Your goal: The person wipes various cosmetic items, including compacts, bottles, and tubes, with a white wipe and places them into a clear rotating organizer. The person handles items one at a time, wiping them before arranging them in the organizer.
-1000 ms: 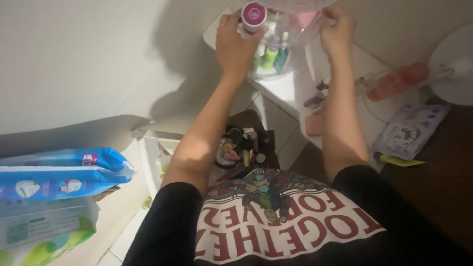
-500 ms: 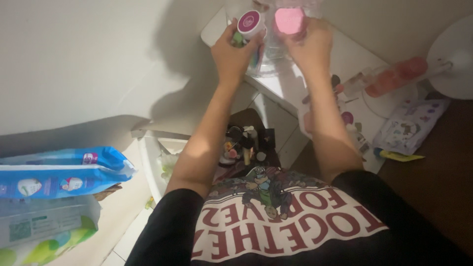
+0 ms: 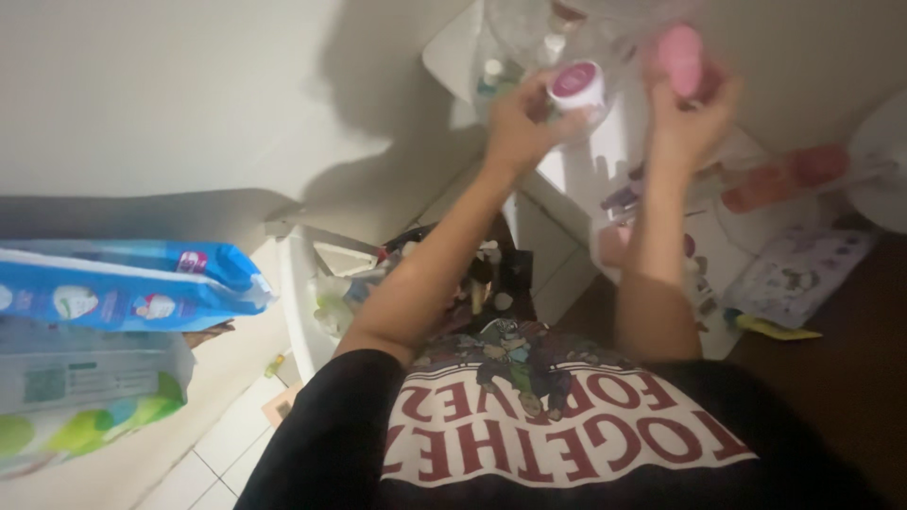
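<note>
White wall fills the upper left of the view; a white shelf (image 3: 576, 170) is seen at 12 o'clock, with small bottles (image 3: 493, 76) and a clear container (image 3: 529, 24) at its back. Stacked wipe packs (image 3: 113, 293) lie at 9 o'clock, and an open box of small cosmetics (image 3: 472, 279) sits just below centre.

Left hand (image 3: 515, 123) is closed around a small white jar with a magenta lid (image 3: 576, 85), held above the shelf at 12 o'clock. Right hand (image 3: 690, 109) is closed around a pink object (image 3: 682, 52) at 1 o'clock, blurred; its kind cannot be told.

Risks, judged: both items are held raised over a crowded shelf. A slipped grip could drop the jar onto the bottles. An elbow could catch the open box below. Dim light and motion blur make misplacement more likely.
</note>
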